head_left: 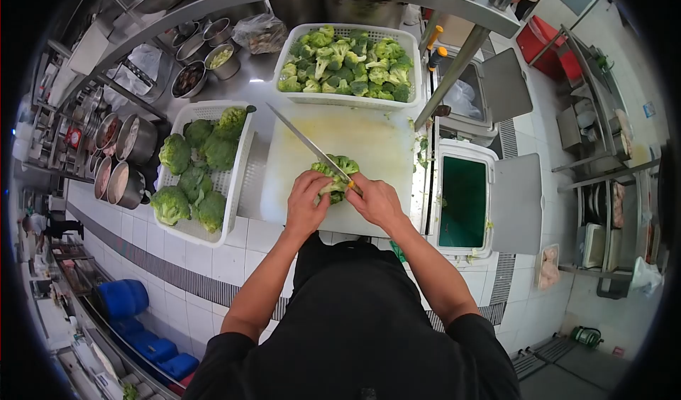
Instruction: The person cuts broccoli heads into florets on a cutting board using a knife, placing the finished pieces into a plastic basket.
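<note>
My right hand (378, 201) is closed around the handle of a long knife (303, 138). Its blade points away to the upper left and crosses over a green broccoli head (347, 164). On the near left side of that head, my left hand (306, 203) grips it with bent fingers, close to the knife. Both hands are over the near half of a white cutting board (376, 134). Part of the broccoli is hidden behind the blade and fingers.
Left of the board, a white basket (230, 219) holds several whole broccoli heads. A second basket (340, 99) behind the board is full of cut florets. At right stands a green-lined bin (462, 201) with its lid swung out. A metal shelf post (454, 73) rises at the back right.
</note>
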Tool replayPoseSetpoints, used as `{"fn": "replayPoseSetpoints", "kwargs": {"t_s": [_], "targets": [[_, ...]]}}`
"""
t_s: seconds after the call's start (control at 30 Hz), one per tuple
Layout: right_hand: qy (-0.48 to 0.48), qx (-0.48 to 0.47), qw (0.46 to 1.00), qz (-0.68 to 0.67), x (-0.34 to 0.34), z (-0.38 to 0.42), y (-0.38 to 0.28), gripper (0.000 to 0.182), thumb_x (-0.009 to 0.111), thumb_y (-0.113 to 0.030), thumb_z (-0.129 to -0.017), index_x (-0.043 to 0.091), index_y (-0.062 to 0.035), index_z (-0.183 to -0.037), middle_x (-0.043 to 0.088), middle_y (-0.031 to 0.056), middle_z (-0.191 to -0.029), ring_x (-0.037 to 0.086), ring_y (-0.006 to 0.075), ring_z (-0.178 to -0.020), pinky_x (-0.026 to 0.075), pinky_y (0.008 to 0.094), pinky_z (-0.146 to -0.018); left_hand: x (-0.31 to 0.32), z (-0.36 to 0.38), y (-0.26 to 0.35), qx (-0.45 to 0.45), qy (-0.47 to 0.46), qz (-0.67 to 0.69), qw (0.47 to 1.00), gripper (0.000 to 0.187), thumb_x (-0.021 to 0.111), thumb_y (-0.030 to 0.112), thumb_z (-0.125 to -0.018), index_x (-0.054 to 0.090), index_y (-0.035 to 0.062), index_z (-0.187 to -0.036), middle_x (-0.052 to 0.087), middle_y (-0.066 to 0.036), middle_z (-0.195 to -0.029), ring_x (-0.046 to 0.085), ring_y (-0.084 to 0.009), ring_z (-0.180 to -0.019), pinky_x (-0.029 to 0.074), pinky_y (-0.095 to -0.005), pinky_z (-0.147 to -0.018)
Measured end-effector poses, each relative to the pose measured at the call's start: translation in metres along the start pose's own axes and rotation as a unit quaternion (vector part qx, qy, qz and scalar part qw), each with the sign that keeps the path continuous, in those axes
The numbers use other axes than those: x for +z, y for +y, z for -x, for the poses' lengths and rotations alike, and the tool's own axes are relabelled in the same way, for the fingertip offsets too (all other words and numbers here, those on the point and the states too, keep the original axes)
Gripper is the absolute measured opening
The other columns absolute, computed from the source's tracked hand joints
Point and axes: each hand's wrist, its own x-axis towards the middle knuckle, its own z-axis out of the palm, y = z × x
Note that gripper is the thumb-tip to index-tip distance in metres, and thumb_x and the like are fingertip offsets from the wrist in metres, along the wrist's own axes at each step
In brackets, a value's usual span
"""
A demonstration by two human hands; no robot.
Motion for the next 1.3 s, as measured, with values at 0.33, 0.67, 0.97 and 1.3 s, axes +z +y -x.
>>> {"fn": "replayPoseSetpoints", "kwargs": {"t_s": [0.33, 0.67, 0.97, 1.3], "targets": [[0.088, 0.099, 0.982, -0.134, -0.004, 0.008, -0.02, 0.026, 0.059, -0.028, -0.101, 0.056, -0.0029, -0.105, 0.065, 0.0208, -0.067, 0.066, 0.0463, -0.065, 0.049, 0.0549, -0.06, 0.009, -0.006, 0.0, -0.173, 0.04, 0.056, 0.982, 0.038, 0.077, 0.003, -0.08, 0.071, 0.0048, -0.117, 0.066, -0.012, -0.116, 0.064, -0.0296, -0.108, 0.055, -0.0375, -0.092], [0.086, 0.177, 0.969, -0.152, 0.02, -0.006, 0.011, 0.034, 0.059, -0.033, -0.102, 0.056, -0.0022, -0.115, 0.066, 0.0236, -0.069, 0.066, 0.049, -0.069, 0.05, 0.0568, -0.063, 0.002, -0.008, -0.001, -0.316, 0.035, 0.071, 0.946, 0.039, 0.082, 0.013, -0.082, 0.067, 0.002, -0.116, 0.066, -0.012, -0.11, 0.066, -0.0246, -0.098, 0.055, -0.0364, -0.083], [0.003, 0.136, 0.974, -0.18, 0.033, -0.003, -0.01, 0.031, 0.06, -0.032, -0.102, 0.054, -0.0044, -0.115, 0.066, 0.0231, -0.071, 0.066, 0.0488, -0.071, 0.049, 0.0559, -0.064, -0.033, -0.021, -0.001, -0.097, -0.059, -0.067, 0.991, 0.04, 0.075, 0.009, -0.085, 0.068, 0.0099, -0.124, 0.059, -0.013, -0.13, 0.063, -0.0294, -0.115, 0.056, -0.0381, -0.091], [0.108, 0.076, 0.979, -0.155, 0.015, 0.011, -0.032, 0.028, 0.06, -0.027, -0.101, 0.056, -0.0039, -0.117, 0.067, 0.0207, -0.071, 0.067, 0.0451, -0.067, 0.05, 0.0538, -0.061, -0.02, -0.022, -0.004, -0.167, -0.067, 0.014, 0.984, 0.036, 0.073, 0.005, -0.081, 0.072, 0.0085, -0.117, 0.06, -0.012, -0.128, 0.066, -0.0297, -0.105, 0.054, -0.0393, -0.091]]}}
